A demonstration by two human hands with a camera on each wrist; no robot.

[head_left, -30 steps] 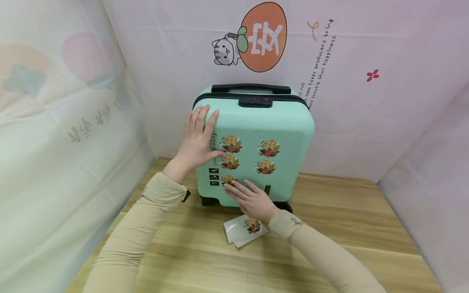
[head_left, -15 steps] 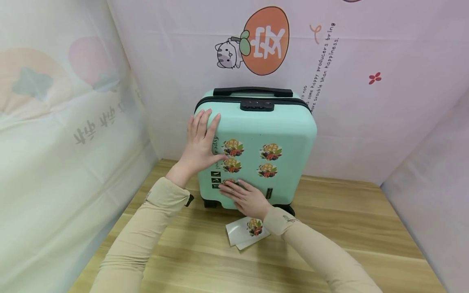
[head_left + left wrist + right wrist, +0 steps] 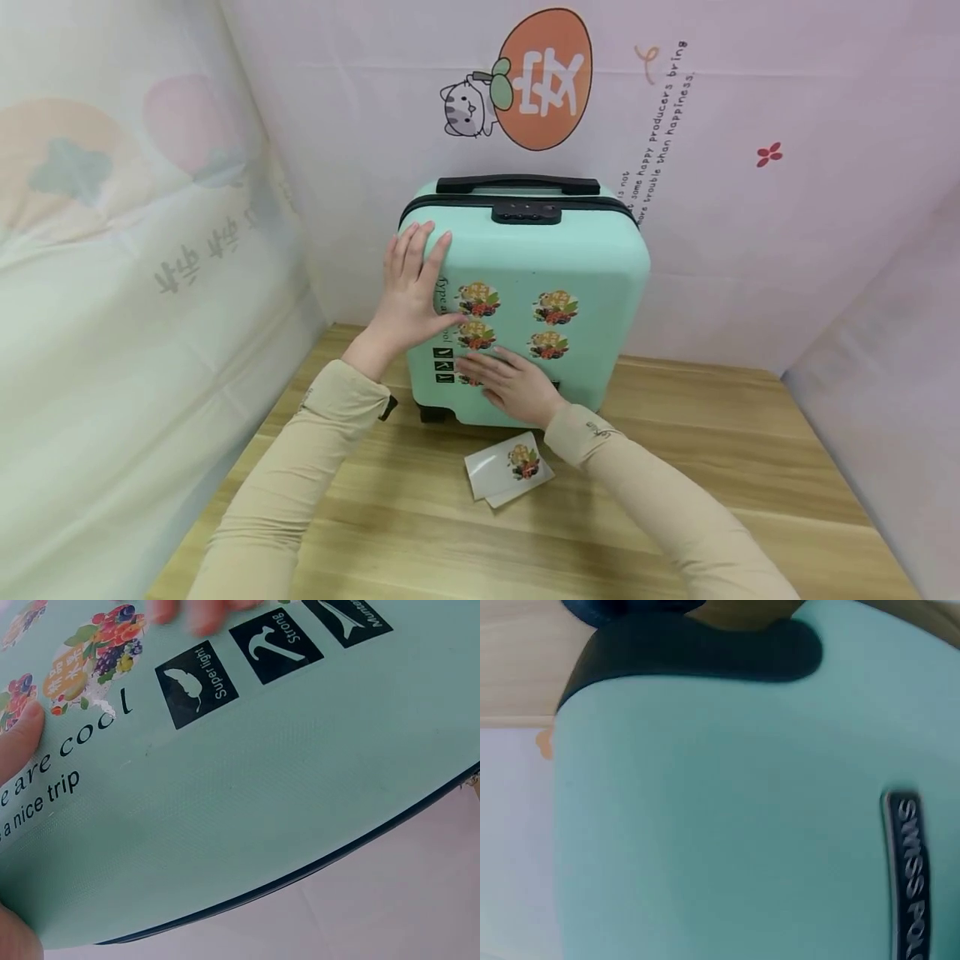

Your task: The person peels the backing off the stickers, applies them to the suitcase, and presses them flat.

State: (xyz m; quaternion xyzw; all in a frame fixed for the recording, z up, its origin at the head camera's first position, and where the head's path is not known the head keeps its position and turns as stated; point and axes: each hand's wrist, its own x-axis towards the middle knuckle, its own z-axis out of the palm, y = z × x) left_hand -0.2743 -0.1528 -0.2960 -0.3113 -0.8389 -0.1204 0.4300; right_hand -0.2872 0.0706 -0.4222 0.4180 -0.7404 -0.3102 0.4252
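A mint-green suitcase (image 3: 570, 258) stands upright, its front bearing several round fruit stickers (image 3: 556, 307). My left hand (image 3: 408, 292) rests spread on its upper left side, thumb beside the left column of stickers. With straight fingers, my right hand (image 3: 517, 387) presses on the lowest left sticker (image 3: 471, 380), mostly covering it. In the left wrist view, blurred fingertips (image 3: 202, 613) of the right hand lie by the black printed squares (image 3: 196, 684). The right wrist view shows the suitcase's lower corner and a dark name plate (image 3: 909, 874), without the hand.
White sticker sheets (image 3: 491, 475), one with a round fruit sticker on it, lie on the wooden table (image 3: 420, 533) before the suitcase. A printed cloth (image 3: 720, 250) hangs behind, and another cloth (image 3: 112, 333) at the left.
My right hand slid left across the lowest left sticker, then moved slightly up and right on it. My left hand keeps its place on the suitcase.
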